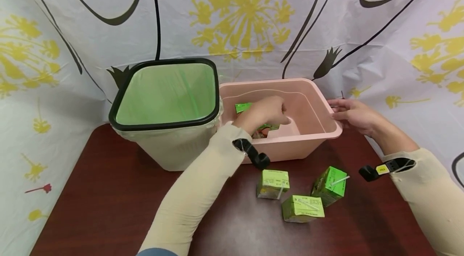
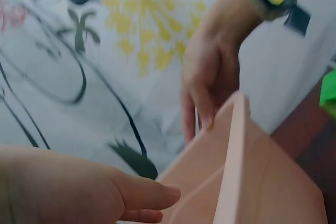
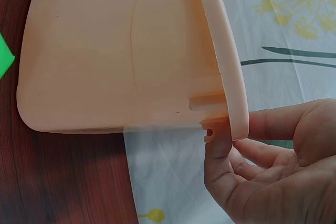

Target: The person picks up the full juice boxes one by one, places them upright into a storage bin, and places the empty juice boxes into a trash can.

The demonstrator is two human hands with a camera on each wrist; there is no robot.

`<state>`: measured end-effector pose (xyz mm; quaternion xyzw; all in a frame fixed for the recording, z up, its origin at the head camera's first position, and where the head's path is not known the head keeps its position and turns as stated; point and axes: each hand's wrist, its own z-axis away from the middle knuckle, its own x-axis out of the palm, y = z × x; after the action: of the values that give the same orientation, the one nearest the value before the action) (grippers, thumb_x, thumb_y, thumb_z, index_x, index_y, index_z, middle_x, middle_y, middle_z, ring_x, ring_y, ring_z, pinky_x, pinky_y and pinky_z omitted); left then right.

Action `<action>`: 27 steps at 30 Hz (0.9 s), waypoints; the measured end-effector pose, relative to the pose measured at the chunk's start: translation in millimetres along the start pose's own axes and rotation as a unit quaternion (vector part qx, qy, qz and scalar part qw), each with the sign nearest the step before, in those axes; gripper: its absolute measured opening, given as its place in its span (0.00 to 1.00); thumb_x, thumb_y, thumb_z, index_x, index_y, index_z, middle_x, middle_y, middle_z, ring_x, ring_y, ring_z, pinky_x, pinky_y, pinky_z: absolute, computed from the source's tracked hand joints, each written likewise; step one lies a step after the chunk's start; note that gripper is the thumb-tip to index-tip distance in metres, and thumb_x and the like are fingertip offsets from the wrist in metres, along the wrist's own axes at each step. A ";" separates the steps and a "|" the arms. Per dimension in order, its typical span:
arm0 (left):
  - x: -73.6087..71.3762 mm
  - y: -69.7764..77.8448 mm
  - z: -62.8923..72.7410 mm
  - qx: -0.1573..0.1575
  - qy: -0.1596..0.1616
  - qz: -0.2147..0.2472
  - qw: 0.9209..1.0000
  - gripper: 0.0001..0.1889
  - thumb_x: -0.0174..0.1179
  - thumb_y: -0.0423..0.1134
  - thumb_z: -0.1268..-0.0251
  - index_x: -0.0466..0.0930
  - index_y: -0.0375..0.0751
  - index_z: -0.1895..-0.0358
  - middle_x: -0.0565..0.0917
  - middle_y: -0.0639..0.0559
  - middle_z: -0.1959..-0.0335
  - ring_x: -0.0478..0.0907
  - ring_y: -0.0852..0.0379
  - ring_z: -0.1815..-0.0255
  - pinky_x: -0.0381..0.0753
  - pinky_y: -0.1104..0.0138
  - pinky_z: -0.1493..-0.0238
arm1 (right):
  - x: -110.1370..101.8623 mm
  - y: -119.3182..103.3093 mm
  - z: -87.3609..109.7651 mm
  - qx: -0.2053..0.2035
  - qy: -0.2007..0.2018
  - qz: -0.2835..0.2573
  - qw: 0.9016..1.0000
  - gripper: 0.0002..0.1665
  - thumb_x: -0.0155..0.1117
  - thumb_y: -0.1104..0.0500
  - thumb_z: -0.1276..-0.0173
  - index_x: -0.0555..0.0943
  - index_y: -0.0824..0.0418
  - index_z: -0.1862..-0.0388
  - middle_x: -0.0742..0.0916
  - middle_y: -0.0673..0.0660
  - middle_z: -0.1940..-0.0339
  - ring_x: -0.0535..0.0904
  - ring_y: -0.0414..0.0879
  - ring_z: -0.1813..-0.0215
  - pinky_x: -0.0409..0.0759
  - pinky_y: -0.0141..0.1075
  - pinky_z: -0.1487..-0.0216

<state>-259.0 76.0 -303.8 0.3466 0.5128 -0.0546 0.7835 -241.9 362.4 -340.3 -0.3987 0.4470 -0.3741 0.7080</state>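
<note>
Right hand [image 1: 357,116] pinches the pink bin rim [image 1: 297,138]; left hand [image 1: 266,111] inside, closure and hold unclear.

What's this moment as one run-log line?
Left hand: over pink bin | right hand: gripping bin rim | table: three green cartons

Viewed forward and down from the head; close up from each wrist, sharing the pink tub [image 3: 84,66] at its right end

The open-topped pink plastic tub [image 1: 282,150] I pinch by its rim faces upward; green packets [image 1: 242,107] lie inside it.
</note>
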 end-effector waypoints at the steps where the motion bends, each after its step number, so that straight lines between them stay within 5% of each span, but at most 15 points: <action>1: 0.0 2.3 5.2 0.007 0.007 -0.004 1.000 0.13 0.61 0.50 0.26 0.81 0.44 0.51 0.82 0.55 0.58 0.76 0.61 0.65 0.75 0.69 0.60 | 0.0 0.1 0.0 -0.001 0.000 0.000 1.000 0.35 0.50 0.70 0.21 0.50 0.78 0.23 0.82 0.42 0.60 0.82 0.35 0.61 0.84 0.30 0.62; 4: 0.6 7.1 18.1 0.027 0.023 -0.013 0.999 0.25 0.61 0.50 0.26 0.73 0.46 0.31 0.79 0.55 0.37 0.78 0.61 0.46 0.77 0.68 0.48 | 0.2 0.3 0.4 -0.001 0.001 -0.001 1.000 0.34 0.50 0.70 0.21 0.50 0.78 0.23 0.82 0.43 0.61 0.82 0.35 0.61 0.83 0.30 0.62; 16: 8.5 6.0 67.5 0.131 0.048 -0.044 0.989 0.24 0.63 0.49 0.27 0.76 0.47 0.33 0.79 0.55 0.37 0.73 0.60 0.35 0.74 0.67 0.39 | 0.4 1.1 2.4 0.000 0.001 -0.002 1.000 0.34 0.50 0.70 0.21 0.49 0.78 0.23 0.83 0.42 0.60 0.82 0.35 0.61 0.83 0.29 0.62; 27: 14.1 -27.1 113.1 0.184 0.039 0.037 0.982 0.22 0.65 0.45 0.28 0.78 0.42 0.36 0.79 0.51 0.37 0.76 0.54 0.39 0.72 0.64 0.35 | 0.4 0.1 2.2 0.000 -0.001 0.005 1.000 0.35 0.49 0.70 0.21 0.49 0.78 0.23 0.82 0.43 0.60 0.82 0.34 0.60 0.83 0.30 0.60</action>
<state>-177.8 -8.4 -302.4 0.5053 0.5110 -0.1051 0.6874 -239.7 362.6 -339.9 -0.3967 0.4483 -0.3699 0.7105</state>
